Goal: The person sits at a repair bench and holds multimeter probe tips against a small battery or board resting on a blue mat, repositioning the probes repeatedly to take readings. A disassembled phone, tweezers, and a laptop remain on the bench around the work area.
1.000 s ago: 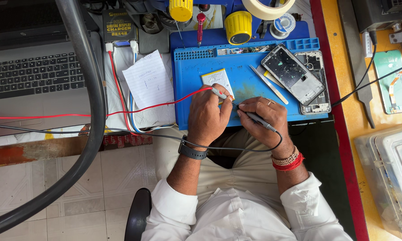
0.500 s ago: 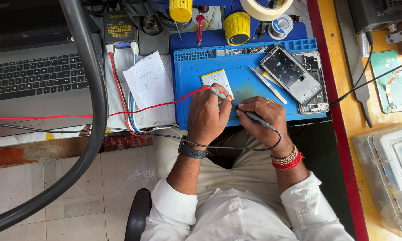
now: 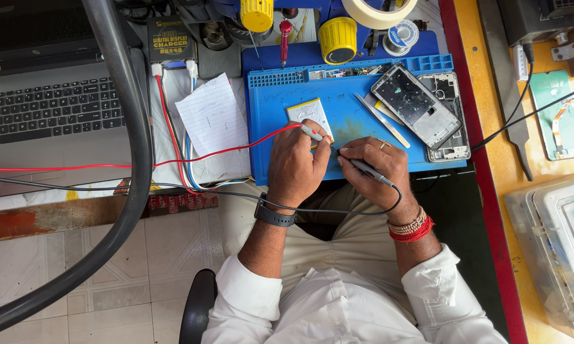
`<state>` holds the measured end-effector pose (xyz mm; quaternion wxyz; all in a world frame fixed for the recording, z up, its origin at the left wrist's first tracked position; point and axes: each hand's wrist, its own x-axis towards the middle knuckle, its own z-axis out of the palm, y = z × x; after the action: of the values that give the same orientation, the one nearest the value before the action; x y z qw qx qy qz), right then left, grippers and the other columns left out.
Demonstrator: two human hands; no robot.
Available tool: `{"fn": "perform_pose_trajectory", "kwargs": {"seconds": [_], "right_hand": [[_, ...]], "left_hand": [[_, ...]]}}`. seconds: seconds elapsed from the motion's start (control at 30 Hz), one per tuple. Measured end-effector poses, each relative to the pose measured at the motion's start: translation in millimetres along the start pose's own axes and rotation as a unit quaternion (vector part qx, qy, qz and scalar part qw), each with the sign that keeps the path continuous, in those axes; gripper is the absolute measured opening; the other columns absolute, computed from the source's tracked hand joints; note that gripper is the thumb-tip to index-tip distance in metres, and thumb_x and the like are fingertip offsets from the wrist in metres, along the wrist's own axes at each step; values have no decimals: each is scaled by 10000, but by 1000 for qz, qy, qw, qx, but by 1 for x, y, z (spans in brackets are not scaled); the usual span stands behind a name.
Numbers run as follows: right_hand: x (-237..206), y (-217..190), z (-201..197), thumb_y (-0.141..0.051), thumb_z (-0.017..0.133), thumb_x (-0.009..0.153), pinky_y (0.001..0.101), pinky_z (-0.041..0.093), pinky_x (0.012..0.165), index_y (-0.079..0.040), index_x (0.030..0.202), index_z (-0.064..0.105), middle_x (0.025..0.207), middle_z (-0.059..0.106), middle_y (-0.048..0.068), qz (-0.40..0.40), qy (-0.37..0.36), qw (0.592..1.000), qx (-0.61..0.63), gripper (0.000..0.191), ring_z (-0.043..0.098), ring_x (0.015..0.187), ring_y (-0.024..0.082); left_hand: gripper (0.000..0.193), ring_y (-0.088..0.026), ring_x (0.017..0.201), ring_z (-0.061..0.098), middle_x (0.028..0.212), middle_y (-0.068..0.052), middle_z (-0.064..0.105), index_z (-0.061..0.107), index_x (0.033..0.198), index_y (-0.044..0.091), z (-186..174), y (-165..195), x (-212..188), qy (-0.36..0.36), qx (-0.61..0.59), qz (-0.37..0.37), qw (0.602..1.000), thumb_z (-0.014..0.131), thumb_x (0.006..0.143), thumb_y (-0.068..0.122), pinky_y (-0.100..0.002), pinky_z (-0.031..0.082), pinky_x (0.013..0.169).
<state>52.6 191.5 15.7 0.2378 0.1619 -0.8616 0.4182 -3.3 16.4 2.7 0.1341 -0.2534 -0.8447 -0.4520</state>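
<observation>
My left hand [image 3: 297,164] grips a probe with a red lead [image 3: 223,151], its tip on a small white and yellow flat battery [image 3: 308,115] lying on the blue work mat [image 3: 350,108]. My right hand [image 3: 377,169] pinches a probe with a black lead [image 3: 369,170], its tip pointing at the battery's near edge. Both hands rest on the mat's front edge and hide the battery's lower part. A phone screen [image 3: 415,104] lies tilted over an opened phone frame [image 3: 449,121] at the mat's right end, with tweezers [image 3: 381,119] beside it.
A laptop [image 3: 48,108] sits at the left behind a thick black hose [image 3: 129,159]. A white paper note [image 3: 212,118] lies by a small charger box [image 3: 170,39]. Yellow containers [image 3: 336,38], a tape roll [image 3: 381,11], a screwdriver [image 3: 285,38] stand behind the mat. Plastic boxes [image 3: 557,242] at right.
</observation>
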Motion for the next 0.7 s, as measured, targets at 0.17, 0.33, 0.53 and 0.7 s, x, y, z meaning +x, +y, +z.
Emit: {"fn": "perform_pose_trajectory", "kwargs": {"seconds": [0.17,0.33,0.53,0.7], "right_hand": [[-1,0,0,26,830,819,314,602,716,-16,945,682,972,752,122,1,0,1000,1,200,764,864,244],[-1,0,0,26,831,819,317,601,720,-17,948,678,971,749,120,-1,1,1000,-3,204,764,871,246],[0,-2,-1,35,827,822,311,601,710,-22,949,686,971,750,115,0,-2,1000,0,198,763,864,239],[0,-3,-2,47,824,815,315,598,705,-18,954,700,977,747,119,-12,-8,1000,-8,197,760,856,238]], "left_hand": [[68,-252,937,645,917,-17,689,618,959,107,0,1,0,4,-5,4,1000,674,966,144,-431,489,832],[64,-256,945,647,917,-18,687,619,962,105,-1,2,-1,3,-8,4,1000,676,963,135,-432,486,827],[67,-259,937,650,901,-20,681,619,961,104,-1,2,0,5,-3,6,1000,679,961,133,-437,483,823],[69,-265,937,650,898,-26,680,617,964,101,0,3,0,7,-2,8,1000,679,958,131,-440,484,817]]}}
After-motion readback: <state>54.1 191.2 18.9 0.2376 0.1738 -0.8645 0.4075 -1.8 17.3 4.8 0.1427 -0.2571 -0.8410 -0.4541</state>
